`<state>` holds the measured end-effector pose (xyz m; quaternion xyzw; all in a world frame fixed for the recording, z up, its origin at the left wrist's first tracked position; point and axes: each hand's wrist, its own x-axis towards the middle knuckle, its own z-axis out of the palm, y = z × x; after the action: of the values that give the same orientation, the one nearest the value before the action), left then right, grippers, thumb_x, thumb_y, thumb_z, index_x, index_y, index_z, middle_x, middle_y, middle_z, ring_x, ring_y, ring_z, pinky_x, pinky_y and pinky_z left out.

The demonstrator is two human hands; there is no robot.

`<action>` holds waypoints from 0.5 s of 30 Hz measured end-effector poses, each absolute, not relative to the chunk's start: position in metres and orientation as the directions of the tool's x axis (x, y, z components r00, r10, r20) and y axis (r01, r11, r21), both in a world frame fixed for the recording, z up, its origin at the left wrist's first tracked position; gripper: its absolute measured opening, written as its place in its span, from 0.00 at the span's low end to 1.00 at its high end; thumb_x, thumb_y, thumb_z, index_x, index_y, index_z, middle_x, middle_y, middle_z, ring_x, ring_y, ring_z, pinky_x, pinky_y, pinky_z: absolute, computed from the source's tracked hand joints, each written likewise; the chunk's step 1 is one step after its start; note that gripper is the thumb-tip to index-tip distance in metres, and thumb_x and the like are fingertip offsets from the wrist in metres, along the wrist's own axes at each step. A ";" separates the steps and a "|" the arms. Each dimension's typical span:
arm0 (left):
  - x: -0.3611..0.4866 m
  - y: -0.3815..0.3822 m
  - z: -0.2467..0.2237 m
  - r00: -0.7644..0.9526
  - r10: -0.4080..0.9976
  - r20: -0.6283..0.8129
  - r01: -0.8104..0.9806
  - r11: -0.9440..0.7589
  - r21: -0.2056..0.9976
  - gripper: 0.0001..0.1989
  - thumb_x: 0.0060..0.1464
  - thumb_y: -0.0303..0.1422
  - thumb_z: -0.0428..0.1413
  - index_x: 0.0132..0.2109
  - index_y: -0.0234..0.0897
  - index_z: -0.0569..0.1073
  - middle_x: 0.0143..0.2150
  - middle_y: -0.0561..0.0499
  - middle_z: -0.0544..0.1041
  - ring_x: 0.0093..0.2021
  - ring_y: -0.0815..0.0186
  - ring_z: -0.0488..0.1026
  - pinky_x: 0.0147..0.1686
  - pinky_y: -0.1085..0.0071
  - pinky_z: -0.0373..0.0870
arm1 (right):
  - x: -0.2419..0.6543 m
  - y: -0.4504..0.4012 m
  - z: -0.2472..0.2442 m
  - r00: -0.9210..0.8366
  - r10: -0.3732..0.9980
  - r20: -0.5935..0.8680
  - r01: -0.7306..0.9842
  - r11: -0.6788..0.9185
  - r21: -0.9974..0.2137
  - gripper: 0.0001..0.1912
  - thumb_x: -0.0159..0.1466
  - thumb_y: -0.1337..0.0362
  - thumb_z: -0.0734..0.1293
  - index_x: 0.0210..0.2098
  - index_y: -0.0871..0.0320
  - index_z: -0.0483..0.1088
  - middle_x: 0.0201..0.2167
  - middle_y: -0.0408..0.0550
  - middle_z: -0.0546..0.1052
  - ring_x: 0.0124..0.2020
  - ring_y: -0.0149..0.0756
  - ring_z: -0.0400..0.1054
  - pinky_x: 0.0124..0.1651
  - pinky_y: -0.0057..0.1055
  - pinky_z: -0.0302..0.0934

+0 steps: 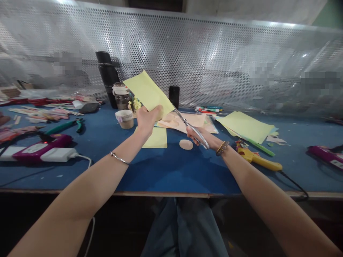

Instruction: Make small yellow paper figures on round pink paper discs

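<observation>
My left hand (148, 121) grips a yellow-green paper sheet (148, 91) by its lower part, tilted above the table. In my right hand (199, 135) is a pair of silver scissors (191, 127), its blades reaching the right edge of that sheet. Whether the blades are apart is too small to tell. Below the raised sheet, another yellow piece of paper (158, 138) lies flat on the blue table. A pale oval piece (185, 144) rests just left of and below my right hand. Behind the hands lie peach paper pieces (182, 122).
At the back stand a black bottle (108, 76), a lidded jar (122, 96) and a phone (174, 95). A small cup (125, 119) is left of centre. Yellow sheets (246, 125) and a yellow glue gun (258, 160) lie right; pliers (65, 125) and a purple power strip (43, 148) lie left.
</observation>
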<state>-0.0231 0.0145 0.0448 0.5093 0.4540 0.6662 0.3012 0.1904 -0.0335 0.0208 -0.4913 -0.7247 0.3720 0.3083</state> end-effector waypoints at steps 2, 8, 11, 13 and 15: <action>-0.022 0.015 0.044 -0.315 0.835 0.452 0.023 -0.469 0.883 0.17 0.42 0.32 0.60 0.41 0.30 0.77 0.43 0.42 0.79 0.44 0.58 0.76 0.38 0.70 0.75 | 0.189 -0.034 0.021 -0.337 0.938 0.084 0.486 0.250 -0.838 0.33 0.55 0.32 0.57 0.29 0.59 0.63 0.19 0.39 0.62 0.18 0.24 0.55 0.19 0.24 0.53; -0.019 0.015 0.040 -0.302 0.825 0.478 -0.010 -0.505 0.863 0.11 0.40 0.33 0.62 0.33 0.30 0.77 0.35 0.43 0.79 0.35 0.59 0.76 0.29 0.70 0.74 | 0.189 -0.034 0.022 -0.343 0.934 0.099 0.491 0.268 -0.829 0.33 0.57 0.33 0.55 0.29 0.59 0.63 0.17 0.39 0.62 0.17 0.25 0.55 0.19 0.25 0.54; -0.018 0.013 0.039 -0.290 0.809 0.511 0.002 -0.534 0.846 0.09 0.40 0.32 0.62 0.30 0.30 0.76 0.31 0.44 0.78 0.31 0.61 0.74 0.25 0.71 0.72 | 0.189 -0.034 0.021 -0.361 0.926 0.114 0.407 0.266 -0.874 0.32 0.57 0.33 0.57 0.29 0.58 0.62 0.18 0.38 0.60 0.17 0.24 0.55 0.19 0.25 0.54; -0.017 0.013 0.039 -0.276 0.807 0.521 -0.013 -0.546 0.838 0.09 0.40 0.32 0.61 0.31 0.30 0.77 0.31 0.45 0.78 0.32 0.62 0.74 0.26 0.71 0.72 | 0.188 -0.036 0.021 -0.372 0.921 0.119 0.383 0.269 -0.884 0.31 0.56 0.33 0.57 0.28 0.58 0.61 0.19 0.38 0.60 0.17 0.24 0.54 0.19 0.25 0.53; -0.017 0.013 0.039 -0.272 0.807 0.524 -0.032 -0.552 0.833 0.10 0.40 0.31 0.61 0.32 0.29 0.77 0.32 0.45 0.78 0.33 0.62 0.75 0.28 0.71 0.73 | 0.187 -0.038 0.023 -0.374 0.919 0.123 0.391 0.276 -0.878 0.32 0.57 0.33 0.56 0.28 0.58 0.61 0.18 0.39 0.61 0.17 0.24 0.55 0.19 0.25 0.52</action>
<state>-0.0168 0.0126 0.0388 0.5254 0.3688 0.7070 0.2968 0.1867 -0.0381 0.0233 -0.4509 -0.7268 0.3982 0.3315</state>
